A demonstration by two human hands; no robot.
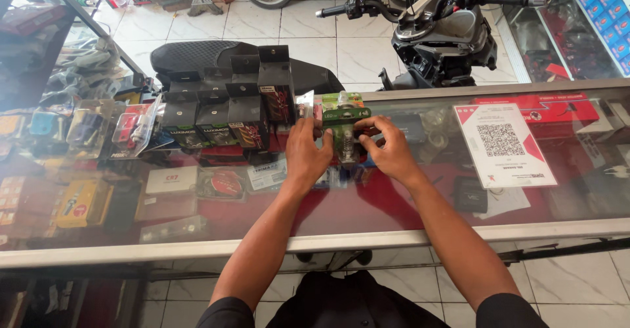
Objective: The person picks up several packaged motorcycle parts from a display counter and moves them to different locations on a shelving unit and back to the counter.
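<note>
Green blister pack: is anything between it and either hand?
No. Both hands already grip the green blister pack on the glass counter: left hand at its left edge, right hand at its right. The black boxes stand to its left, apart from it.

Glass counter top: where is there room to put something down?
The glass counter top is bare along its near edge, in front of both hands, and between the right hand and the white code card. It is crowded on the far left, where black boxes and clear packets stand.
</note>
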